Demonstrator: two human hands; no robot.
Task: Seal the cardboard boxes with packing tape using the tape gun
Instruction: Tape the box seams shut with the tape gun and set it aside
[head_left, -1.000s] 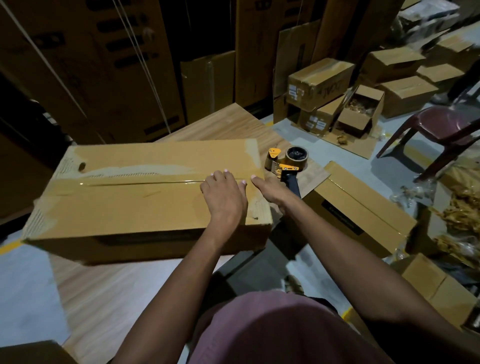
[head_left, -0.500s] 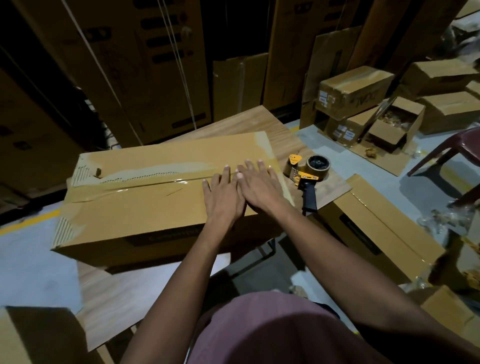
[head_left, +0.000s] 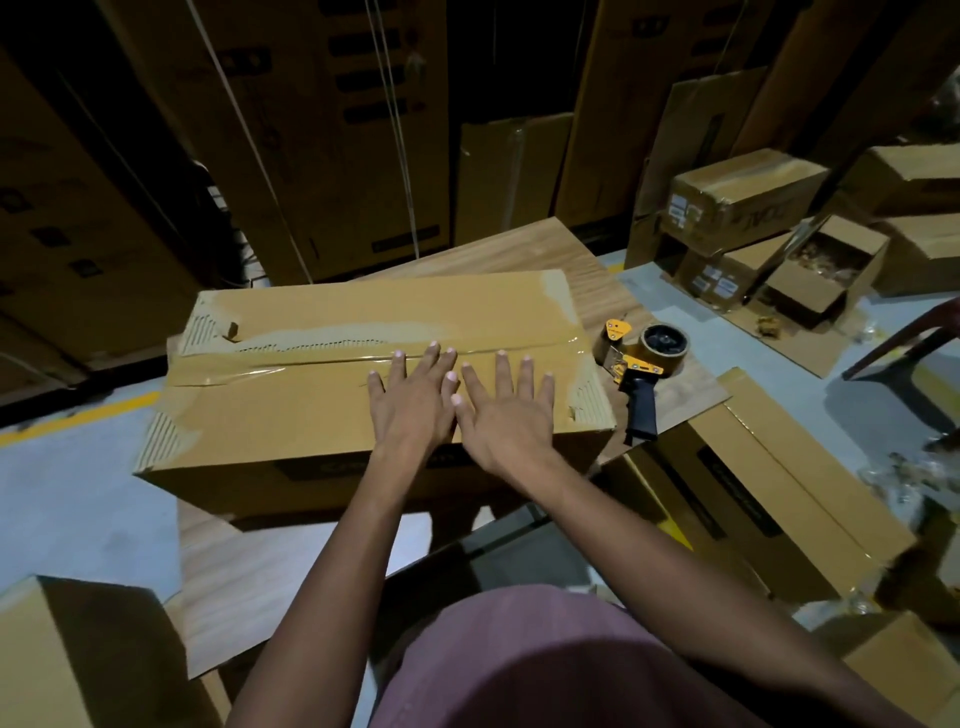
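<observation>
While the long cardboard box (head_left: 332, 395) lies flat on the wooden table (head_left: 291, 587), both your hands are spread on its top, palms down, fingers straight and fanned. Your left hand (head_left: 415, 400) sits just left of your right hand (head_left: 506, 415); the two thumbs touch or nearly touch between them. Neither hand has hold of anything: they press flat on the cardboard. The fingertips (head_left: 399, 355) of your left hand reach the strip of clear packing tape (head_left: 270, 370) that runs along the centre seam, and your right fingertips end at about the same line. The tape looks wrinkled toward the box's left end, where the outer paper is torn and shows the corrugation.

The tape gun (head_left: 636, 371) rests on the table just beside the box's right end, apart from your right hand, black handle toward you and roll away. More cardboard boxes (head_left: 743, 192) stand on the floor beyond.
</observation>
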